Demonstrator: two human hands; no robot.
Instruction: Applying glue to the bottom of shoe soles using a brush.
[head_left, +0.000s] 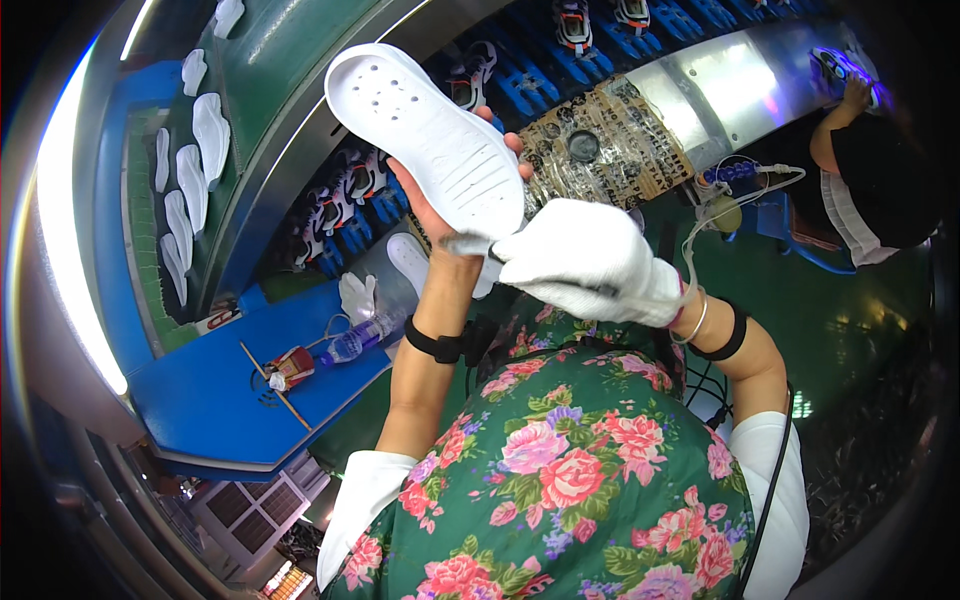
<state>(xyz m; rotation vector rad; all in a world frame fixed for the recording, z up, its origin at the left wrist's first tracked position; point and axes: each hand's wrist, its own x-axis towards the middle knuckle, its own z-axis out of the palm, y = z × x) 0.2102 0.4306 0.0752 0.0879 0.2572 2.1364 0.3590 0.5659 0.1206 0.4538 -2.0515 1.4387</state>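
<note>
A white shoe sole (440, 145) lies tilted across my bare left hand (430, 215). My left fingers show past its far right edge and the palm is beneath it. Small holes dot its far end, and grooves cross its middle. My right hand (585, 258), in a white knitted glove, is closed round a thin dark-handled brush. The brush tip (465, 244) is at the near end of the sole, over my left wrist; whether it touches the sole I cannot tell. Below my hands, another white sole (405, 262) is partly hidden by my left forearm.
Several white soles (208, 135) rest on a green conveyor at left. A blue table (210, 400) holds a plastic bottle (350, 345), a red container (290, 366) and a white glove (357, 296). Shoes stand on blue racks (525, 85). A person (865, 175) works at right near a hose.
</note>
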